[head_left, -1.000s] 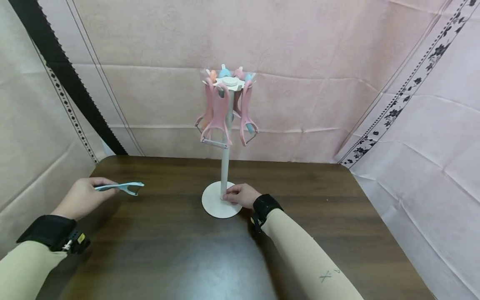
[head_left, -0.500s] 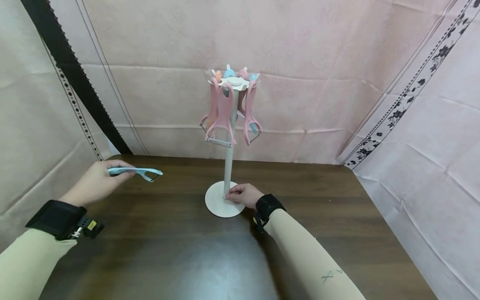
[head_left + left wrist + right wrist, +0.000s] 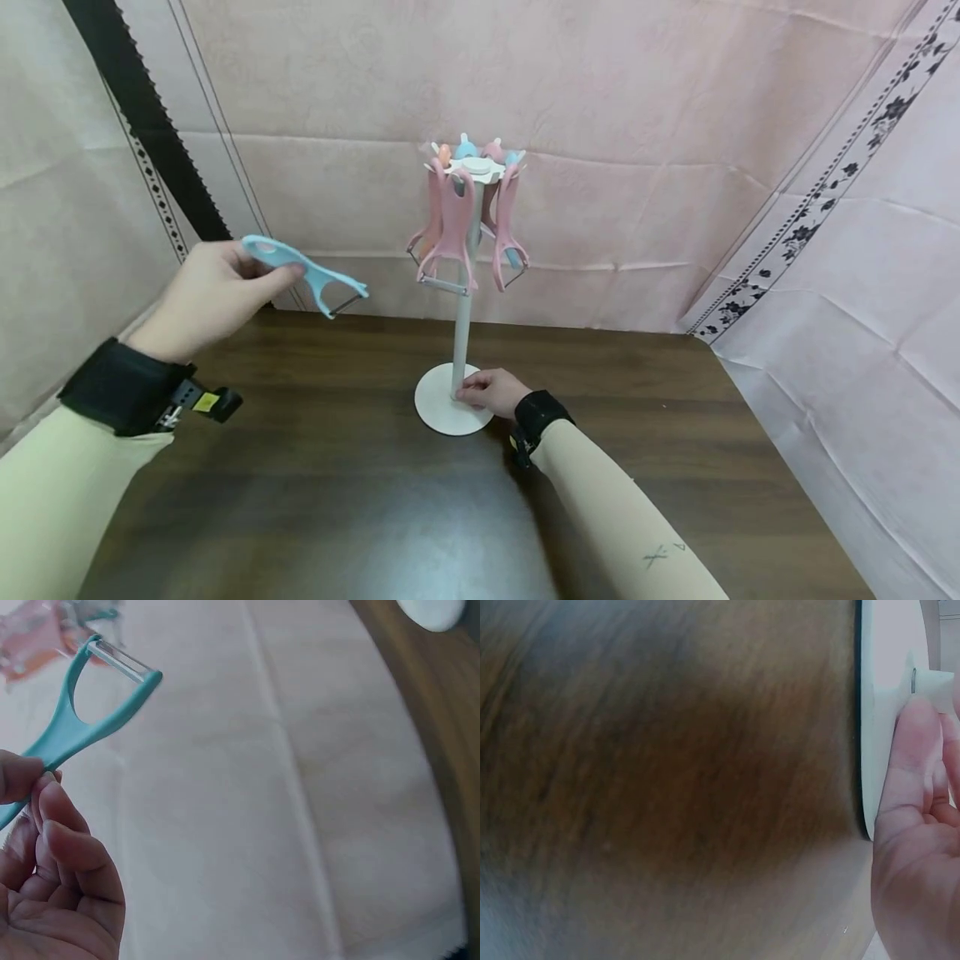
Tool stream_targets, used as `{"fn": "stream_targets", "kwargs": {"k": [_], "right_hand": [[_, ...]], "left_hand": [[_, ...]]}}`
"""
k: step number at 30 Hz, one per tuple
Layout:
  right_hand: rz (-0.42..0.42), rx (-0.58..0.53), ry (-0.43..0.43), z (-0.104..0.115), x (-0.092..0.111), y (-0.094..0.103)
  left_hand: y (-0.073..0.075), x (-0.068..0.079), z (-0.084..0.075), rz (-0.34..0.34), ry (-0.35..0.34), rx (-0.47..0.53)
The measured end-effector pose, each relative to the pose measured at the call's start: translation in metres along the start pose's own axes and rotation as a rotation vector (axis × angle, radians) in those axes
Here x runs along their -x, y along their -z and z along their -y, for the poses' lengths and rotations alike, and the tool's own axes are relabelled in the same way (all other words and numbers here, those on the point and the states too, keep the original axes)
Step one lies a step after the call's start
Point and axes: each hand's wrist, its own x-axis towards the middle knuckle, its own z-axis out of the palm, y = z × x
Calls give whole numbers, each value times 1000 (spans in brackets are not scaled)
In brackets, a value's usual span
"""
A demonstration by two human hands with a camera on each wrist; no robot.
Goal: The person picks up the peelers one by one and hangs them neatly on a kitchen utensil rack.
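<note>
In the head view my left hand [image 3: 210, 292] holds a light-blue Y-shaped peeler [image 3: 313, 271] up in the air, left of a white stand. Thumb and fingers pinch the peeler's handle, and its metal blade [image 3: 120, 660] points away from the hand in the left wrist view. My right hand [image 3: 493, 392] grips the foot of the stand's pole [image 3: 462, 333], just above the round white base [image 3: 433, 408]. Several peelers hang from the stand's top [image 3: 477, 166], among them a pink peeler [image 3: 454, 225] at the front. Blue and orange ones are partly hidden behind.
The stand is on a dark brown wooden table [image 3: 337, 467], towards its back. A pale cloth backdrop [image 3: 637, 208] rises behind the table, with more cloth at both sides. A black strip [image 3: 150, 108] runs down the cloth at the left.
My left hand has risen from low over the table and moved right with the blue peeler, which now tilts with its blade end lower. My right hand stays at the pole.
</note>
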Motion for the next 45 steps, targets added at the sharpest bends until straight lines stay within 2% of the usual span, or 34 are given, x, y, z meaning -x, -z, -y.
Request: {"fn": "stream_targets", "kwargs": {"k": [7, 13, 21, 28, 36, 42, 45], "right_hand": [[3, -8, -4, -2, -1, 0], [-2, -6, -8, -4, -4, -2], [-3, -3, -6, -6, -5, -7], [-3, -14, 1, -4, -2, -8], [-6, 0, 5, -2, 0, -4], [-8, 1, 11, -2, 0, -2], [-12, 12, 18, -3, -1, -2]], "left_hand": [[-4, -17, -51, 14, -34, 60], [-10, -27, -80, 25, -83, 107], [-19, -30, -102, 61, -111, 209], [-27, -37, -122, 58, -181, 204], [-39, -41, -137, 41, -220, 190], [-50, -44, -150, 48, -230, 235], [-55, -46, -154, 47, -249, 222]]}}
